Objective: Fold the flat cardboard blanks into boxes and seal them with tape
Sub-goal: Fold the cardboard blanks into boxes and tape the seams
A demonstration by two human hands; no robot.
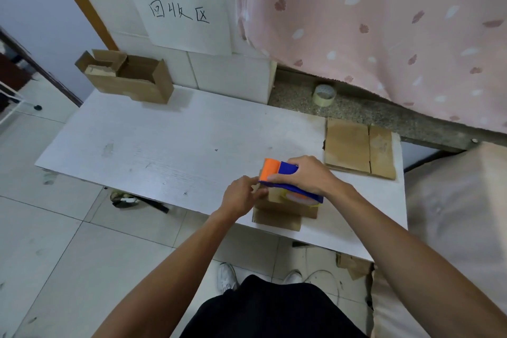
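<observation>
The small brown cardboard box (288, 210) is found at 5 o'clock on the white rectangular surface (164, 140), at the near edge, with one flap laid flat toward the viewer. A blue and orange tape dispenser (286, 168) is set on top of the box, its orange end pointing to 11 o'clock. The dispenser is gripped from above by the right hand (307, 175), the fingers being wrapped over its blue body. The left hand (240, 196) is placed at 9 o'clock of the box, its fingers and thumb curled in and closed on the upper left edge. Whether a tape end is also caught there cannot be told.

At 1 o'clock from the box, near the right edge of the surface, a stack of flat brown cardboard blanks (354, 145) is noted. At 11 o'clock on the surface, against the wall, a larger open brown cardboard carton (131, 78) is seen with its flaps up. A white paper sheet with handwritten black characters (186, 19) is fixed to the wall above it.

At 12 o'clock from the blanks, a roll of clear tape (324, 94) is stood on a speckled stone ledge (356, 110). Pink patterned fabric (384, 22) is hung above the ledge. Under the near edge of the surface, white shoes (226, 277) are seen on the tiled floor (55, 241).
</observation>
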